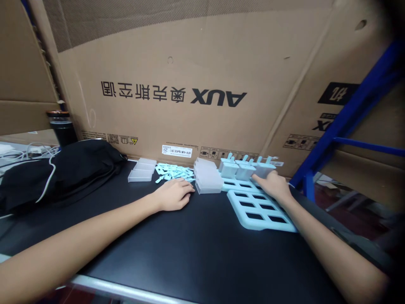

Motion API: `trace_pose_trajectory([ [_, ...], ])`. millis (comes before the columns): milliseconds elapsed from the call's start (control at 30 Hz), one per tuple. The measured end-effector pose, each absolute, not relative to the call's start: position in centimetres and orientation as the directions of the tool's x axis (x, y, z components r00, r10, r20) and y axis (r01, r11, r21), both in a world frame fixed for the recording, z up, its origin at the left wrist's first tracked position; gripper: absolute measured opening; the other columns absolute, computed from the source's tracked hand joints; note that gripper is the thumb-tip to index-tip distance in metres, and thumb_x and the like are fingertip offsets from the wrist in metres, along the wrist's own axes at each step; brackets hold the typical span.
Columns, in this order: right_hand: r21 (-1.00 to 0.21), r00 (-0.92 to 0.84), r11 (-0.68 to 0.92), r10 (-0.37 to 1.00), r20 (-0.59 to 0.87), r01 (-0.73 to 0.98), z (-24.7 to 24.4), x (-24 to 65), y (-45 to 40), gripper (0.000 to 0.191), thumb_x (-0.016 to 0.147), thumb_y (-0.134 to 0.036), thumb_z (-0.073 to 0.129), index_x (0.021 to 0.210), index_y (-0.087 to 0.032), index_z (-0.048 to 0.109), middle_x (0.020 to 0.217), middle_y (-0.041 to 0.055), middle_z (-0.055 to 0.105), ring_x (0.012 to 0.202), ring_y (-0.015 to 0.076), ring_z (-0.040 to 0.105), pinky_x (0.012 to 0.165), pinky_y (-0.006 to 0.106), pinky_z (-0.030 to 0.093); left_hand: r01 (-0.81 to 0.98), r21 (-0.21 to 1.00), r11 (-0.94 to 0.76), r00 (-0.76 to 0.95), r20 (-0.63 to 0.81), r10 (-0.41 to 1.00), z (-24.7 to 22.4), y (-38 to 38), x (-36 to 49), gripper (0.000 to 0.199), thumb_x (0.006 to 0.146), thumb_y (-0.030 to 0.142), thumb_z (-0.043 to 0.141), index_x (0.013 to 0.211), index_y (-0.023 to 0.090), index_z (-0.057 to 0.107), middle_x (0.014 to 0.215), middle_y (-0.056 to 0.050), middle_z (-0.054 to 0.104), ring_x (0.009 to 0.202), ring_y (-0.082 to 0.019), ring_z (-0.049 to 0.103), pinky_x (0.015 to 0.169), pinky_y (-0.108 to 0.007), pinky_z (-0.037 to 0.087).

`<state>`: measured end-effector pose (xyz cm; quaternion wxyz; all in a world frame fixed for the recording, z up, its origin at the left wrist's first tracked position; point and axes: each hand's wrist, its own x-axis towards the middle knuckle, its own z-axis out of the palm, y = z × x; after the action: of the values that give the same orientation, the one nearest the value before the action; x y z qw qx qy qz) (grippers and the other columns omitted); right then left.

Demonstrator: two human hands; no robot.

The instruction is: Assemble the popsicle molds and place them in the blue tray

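Sticks (173,172): a light blue pile I see through the head view, between two groups of cloudy cases (209,181).
Left hand (175,194): palm down on the black table (190,253), just before the pile, fingers loosely bent; whether they have hold of anything I cannot tell.
Right hand (274,185): at the right-hand mold, fingers partly hidden; I cannot tell how far they are open or whether they grip it.
Molds (228,169): three, standing upright behind the blue frame (251,225).

Plastic on matt tabletop (190,253)
Smooth plastic tray (256,225); left of it, frosted plastic cases (209,185); behind it, matt cardboard (145,50).
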<state>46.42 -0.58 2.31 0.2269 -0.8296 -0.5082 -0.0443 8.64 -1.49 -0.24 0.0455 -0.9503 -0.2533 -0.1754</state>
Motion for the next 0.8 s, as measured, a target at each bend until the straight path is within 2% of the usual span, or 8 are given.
trace_pose_trajectory([
  [100, -0.392, 0.516, -0.397, 0.813, 0.269, 0.83, 3.7, 46.7, -1.5, 0.065, 0.078, -0.061, 0.049, 0.115, -0.009, 0.059, 0.109, 0.0284, 0.065, 0.113, 0.044, 0.059, 0.087, 0.048, 0.048, 0.523, -0.02, -0.852, 0.793, 0.378, 0.478, 0.0, -1.9, 8.2, 0.026, 0.093, 0.022, 0.044, 0.111, 0.019, 0.064, 0.111, -0.007, 0.067, 0.105, -0.023, 0.061, 0.096, -0.037, 0.047],
  [233, -0.522, 0.518, -0.244, 0.708, 0.479, 0.817, 6.9, 46.1, -3.4, 0.044, 0.078, -0.059, 0.05, 0.109, -0.029, 0.058, 0.107, 0.0176, 0.066, 0.109, 0.039, 0.06, 0.087, 0.05, 0.048, 0.583, -0.055, -0.811, 0.76, 0.39, 0.52, 0.1, -2.4, 7.1, 0.019, 0.091, 0.022, 0.046, 0.101, 0.019, 0.063, 0.1, -0.007, 0.066, 0.098, -0.023, 0.06, 0.09, -0.038, 0.047],
  [300, -0.532, 0.514, -0.212, 0.684, 0.518, 0.82, 8.6, 44.6, -3.9, 0.043, 0.078, -0.056, 0.05, 0.114, -0.031, 0.053, 0.108, 0.0162, 0.065, 0.105, 0.0372, 0.061, 0.085, 0.051, 0.048, 0.612, -0.062, -0.788, 0.741, 0.392, 0.545, 0.1, -2.5, 6.6, 0.018, 0.091, 0.022, 0.045, 0.097, 0.019, 0.062, 0.097, -0.006, 0.066, 0.095, -0.023, 0.06, 0.09, -0.038, 0.046],
  [433, -0.381, 0.286, -0.102, 0.837, 0.466, 0.919, 10.9, 39.1, -2.9, 0.045, 0.076, -0.046, 0.052, 0.113, -0.02, 0.05, 0.105, 0.0165, 0.066, 0.092, 0.0317, 0.063, 0.077, 0.043, 0.048, 0.623, -0.195, -0.757, 0.745, 0.443, 0.498, 0.9, -2.2, 5.7, 0.024, 0.093, 0.023, 0.041, 0.109, 0.016, 0.058, 0.113, -0.012, 0.062, 0.109, -0.027, 0.056, 0.097, -0.041, 0.042],
  [500, -0.168, 0.027, 0.053, 0.896, 0.444, 0.984, 11.5, 35.6, -1.7, 0.048, 0.077, -0.045, 0.05, 0.115, -0.016, 0.049, 0.104, 0.018, 0.066, 0.086, 0.0302, 0.062, 0.069, 0.04, 0.047, 0.602, -0.302, -0.74, 0.771, 0.461, 0.439, 1.7, -1.7, 4.7, 0.029, 0.094, 0.024, 0.04, 0.117, 0.015, 0.056, 0.126, -0.015, 0.057, 0.12, -0.03, 0.05, 0.102, -0.044, 0.038],
  [567, 0.027, -0.161, 0.161, 0.929, 0.334, 0.987, 12.0, 32.3, -0.4, 0.049, 0.079, -0.048, 0.047, 0.115, -0.015, 0.05, 0.106, 0.0184, 0.066, 0.085, 0.031, 0.062, 0.067, 0.04, 0.046, 0.63, -0.321, -0.707, 0.747, 0.497, 0.441, 2.3, -0.9, 3.0, 0.031, 0.095, 0.026, 0.04, 0.12, 0.016, 0.055, 0.131, -0.015, 0.055, 0.123, -0.032, 0.048, 0.104, -0.046, 0.036],
  [700, 0.247, -0.234, 0.193, 0.961, 0.149, 0.95, 13.0, 27.3, 1.4, 0.057, 0.081, -0.053, 0.045, 0.12, -0.013, 0.053, 0.105, 0.0209, 0.067, 0.091, 0.0353, 0.063, 0.073, 0.046, 0.047, 0.757, -0.125, -0.642, 0.577, 0.588, 0.567, 2.6, 1.5, -1.7, 0.037, 0.095, 0.039, 0.043, 0.122, 0.015, 0.054, 0.128, -0.015, 0.057, 0.121, -0.03, 0.05, 0.106, -0.047, 0.037],
  [800, 0.272, -0.205, 0.177, 0.975, 0.08, 0.946, 13.6, 25.3, 2.1, 0.07, 0.081, -0.066, 0.042, 0.129, -0.015, 0.051, 0.111, 0.0208, 0.066, 0.099, 0.0376, 0.062, 0.08, 0.048, 0.047, 0.825, 0.253, -0.506, 0.245, 0.647, 0.722, 2.2, 4.0, -4.7, 0.04, 0.095, 0.042, 0.04, 0.119, 0.014, 0.057, 0.125, -0.013, 0.061, 0.121, -0.027, 0.051, 0.107, -0.044, 0.038],
])
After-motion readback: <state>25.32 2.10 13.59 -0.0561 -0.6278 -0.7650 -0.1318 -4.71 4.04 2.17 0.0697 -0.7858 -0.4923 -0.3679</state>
